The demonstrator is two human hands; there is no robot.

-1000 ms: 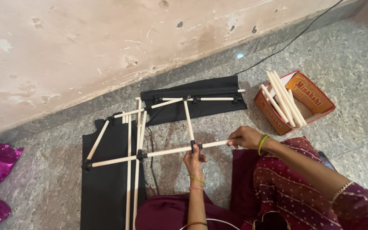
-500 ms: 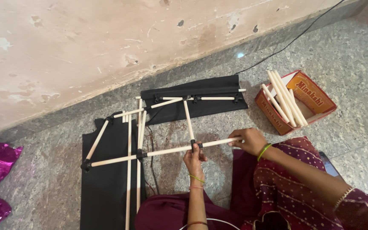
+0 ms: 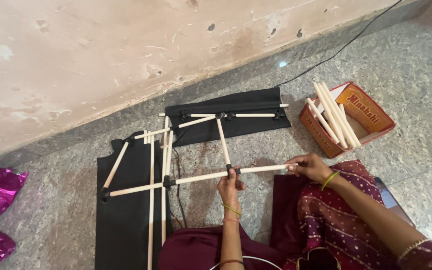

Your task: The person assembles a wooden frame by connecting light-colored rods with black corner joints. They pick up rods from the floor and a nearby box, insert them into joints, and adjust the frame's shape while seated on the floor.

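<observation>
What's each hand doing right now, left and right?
Left hand: closed on the black connector of the rod frame.
Right hand: closed on the end of the pale rod.

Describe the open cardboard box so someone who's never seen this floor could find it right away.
Follow the grey speckled floor along the stained wall to the right, past the black fabric strip. The orange cardboard box sits there, above the right hand. It alone holds loose pale wooden sticks, unjoined to any frame.

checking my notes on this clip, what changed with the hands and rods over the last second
Very little. The right hand shifted slightly along the end of the white rod and keeps its grip. The left hand stays at the black connector. The rod frame and box of rods stayed put.
</observation>
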